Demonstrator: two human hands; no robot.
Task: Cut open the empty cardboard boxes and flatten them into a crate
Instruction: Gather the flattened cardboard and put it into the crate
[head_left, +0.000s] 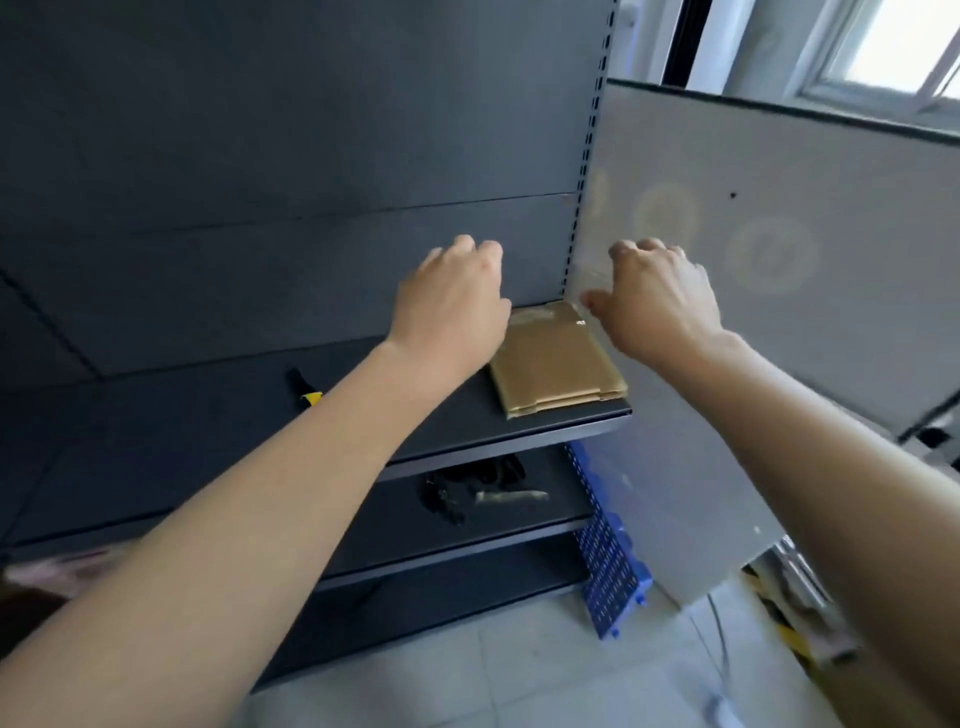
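Observation:
A flat brown cardboard box (558, 358) with clear tape lies at the right end of the dark upper shelf (519, 431). My left hand (452, 306) hovers just left of and above the box, fingers curled, holding nothing. My right hand (657, 296) hovers at the box's far right corner, fingers loosely bent and apart, empty. A black and yellow knife (305, 391) lies on the same shelf to the left, partly hidden by my left forearm.
Black items and a pale strip (483, 488) lie on the lower shelf. A blue perforated crate (613, 566) stands on edge beside the rack. A grey board (779, 312) leans at the right, against the shelf end. Pale floor tiles (519, 675) lie below.

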